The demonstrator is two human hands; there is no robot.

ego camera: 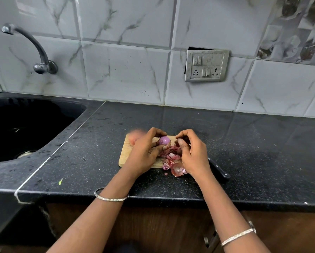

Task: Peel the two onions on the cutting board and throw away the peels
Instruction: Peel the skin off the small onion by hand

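Two onions are showing: one purple onion (164, 140) is sitting pinched in the left hand (145, 152), fingers curling over the top w/ the thumb pressing from below, held just above the cutting board (124, 154). It's looking mostly bare & glossy. The second onion (134, 138) is lying at the board's far left corner, blurred, partly hidden behind the left hand, so can't tell if it's peeled. The right hand (193, 154) is hovering just right of the held onion, fingers curling in w/ thumb & fingertips pinching together on what's looking like a scrap of skin; too small to be sure. Peels (173, 161) are piling between the two hands on the board's near right part, some spilling off the near edge onto the black counter (91, 143). Can't count the pieces, they're overlapping. One black knife handle (219, 169) is poking out from behind the right hand, lying on the counter; blade is hidden. One dark sink (25, 125) is sitting at left, its inside too dark to see contents, w/ one tap (34, 46) sticking out of the tiled wall above it. One switch panel (207, 65) is sitting on the wall at back. Two bangles, one on each wrist: left (111, 197), right (238, 235)
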